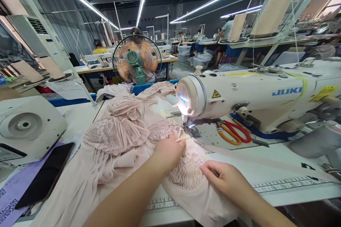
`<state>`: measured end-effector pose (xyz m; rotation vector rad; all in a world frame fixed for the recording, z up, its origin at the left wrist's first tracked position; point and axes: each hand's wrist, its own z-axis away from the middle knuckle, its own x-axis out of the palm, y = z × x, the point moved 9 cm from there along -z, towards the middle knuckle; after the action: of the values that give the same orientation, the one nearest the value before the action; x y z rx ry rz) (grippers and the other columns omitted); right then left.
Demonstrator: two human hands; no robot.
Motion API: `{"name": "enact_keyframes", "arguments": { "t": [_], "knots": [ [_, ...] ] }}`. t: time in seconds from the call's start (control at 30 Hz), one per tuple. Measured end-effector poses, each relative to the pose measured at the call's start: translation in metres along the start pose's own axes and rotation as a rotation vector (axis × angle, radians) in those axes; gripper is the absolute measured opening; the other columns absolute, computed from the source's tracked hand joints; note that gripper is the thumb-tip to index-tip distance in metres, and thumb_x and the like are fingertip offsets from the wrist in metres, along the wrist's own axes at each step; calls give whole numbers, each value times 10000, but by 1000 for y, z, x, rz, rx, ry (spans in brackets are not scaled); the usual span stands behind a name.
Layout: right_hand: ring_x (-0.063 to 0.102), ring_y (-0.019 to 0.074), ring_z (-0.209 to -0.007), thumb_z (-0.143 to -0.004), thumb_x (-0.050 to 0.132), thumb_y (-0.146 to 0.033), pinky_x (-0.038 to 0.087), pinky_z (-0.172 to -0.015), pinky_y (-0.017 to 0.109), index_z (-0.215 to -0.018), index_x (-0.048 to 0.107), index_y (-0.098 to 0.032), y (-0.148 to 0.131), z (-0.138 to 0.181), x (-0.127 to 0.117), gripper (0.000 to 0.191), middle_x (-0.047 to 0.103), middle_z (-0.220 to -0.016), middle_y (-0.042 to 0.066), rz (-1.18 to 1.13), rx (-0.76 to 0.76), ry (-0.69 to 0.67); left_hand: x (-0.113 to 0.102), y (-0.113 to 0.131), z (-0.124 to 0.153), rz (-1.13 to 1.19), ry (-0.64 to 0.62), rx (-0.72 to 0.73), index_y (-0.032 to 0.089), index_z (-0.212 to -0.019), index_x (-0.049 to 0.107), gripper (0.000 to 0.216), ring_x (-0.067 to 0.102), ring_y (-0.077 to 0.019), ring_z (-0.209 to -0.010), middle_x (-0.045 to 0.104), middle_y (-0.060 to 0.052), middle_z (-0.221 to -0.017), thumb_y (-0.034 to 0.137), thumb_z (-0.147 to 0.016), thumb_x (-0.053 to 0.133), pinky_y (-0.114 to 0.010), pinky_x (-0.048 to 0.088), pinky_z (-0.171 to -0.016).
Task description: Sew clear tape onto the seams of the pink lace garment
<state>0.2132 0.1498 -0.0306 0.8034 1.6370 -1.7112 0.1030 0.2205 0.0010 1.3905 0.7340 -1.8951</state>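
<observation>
A pale pink lace bra point(186, 170) lies on the sewing machine's bed, its upper edge close to the lit needle area point(188, 125). My left hand point(170, 150) presses on the lace just in front of the needle, fingers bent, the fingertips partly hidden against the fabric. My right hand point(222, 174) pinches the bra's right edge between thumb and forefinger. From the machine point(239, 92), a narrow pale strip point(247, 154) runs to the right across the table. To the left, a heap of similar lace bras point(114, 131) lies piled up.
Scissors point(233, 132) with red and orange handles lie beneath the machine arm. A black phone point(45, 175) rests on purple paper at left. A printed ruler point(277, 185) runs along the table's front. Beyond the table stands a fan point(136, 60); thread cones point(237, 26) stand above right.
</observation>
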Motion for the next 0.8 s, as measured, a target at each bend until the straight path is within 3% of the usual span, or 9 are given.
{"name": "enact_keyframes", "arguments": {
  "t": [0.3,0.4,0.5,0.57,0.63,0.73,0.8],
  "knots": [
    [477,180,-591,-854,314,-461,345,-551,281,-574,324,-229,0,-8,-7,364,456,-566,-9,-9,-25,-38,-1,4,-16,-25,-110,-21,276,-1391,316,644,636,-291,-856,553,-160,-1124,231,-785,531,-349,494,-651],
    [588,215,-677,-866,319,-427,417,-597,293,-610,484,-232,0,-7,-7,362,605,-635,20,-33,-58,-54,-5,8,-18,-30,-148,16,236,-1392,325,650,628,-277,-877,596,-155,-1085,216,-776,532,-350,500,-680],
    [641,260,-940,-865,332,-391,476,-754,322,-834,654,-224,4,-7,-7,364,723,-938,71,-61,-57,-63,-8,15,-17,-32,-177,41,159,-1332,417,590,620,-266,-879,625,-151,-1030,197,-758,548,-342,503,-694],
    [603,273,-1075,-862,335,-392,470,-855,347,-1007,674,-199,8,-9,-6,416,681,-1144,98,-58,-35,-76,-13,17,-17,-11,-100,29,135,-1224,524,444,615,-259,-864,610,-153,-1033,239,-792,524,-340,504,-679],
    [571,273,-1136,-861,330,-394,452,-918,362,-1128,650,-169,11,-11,-5,473,629,-1235,104,-57,-19,-92,-20,18,-17,20,53,28,129,-1091,607,344,601,-253,-851,573,-157,-1065,324,-854,452,-348,501,-657],
    [571,269,-1140,-862,320,-389,450,-938,367,-1168,638,-157,10,-15,-5,498,635,-1227,102,-60,-21,-106,-24,21,-15,3,275,119,141,-905,670,388,552,-264,-919,529,-144,-1102,397,-899,378,-385,489,-693],
    [583,265,-1122,-864,315,-385,457,-932,367,-1164,641,-157,8,-16,-5,498,649,-1204,105,-67,-30,-114,-20,27,-14,-47,344,229,153,-837,680,390,513,-272,-985,534,-126,-1065,384,-911,375,-423,466,-776]
  ]
}}
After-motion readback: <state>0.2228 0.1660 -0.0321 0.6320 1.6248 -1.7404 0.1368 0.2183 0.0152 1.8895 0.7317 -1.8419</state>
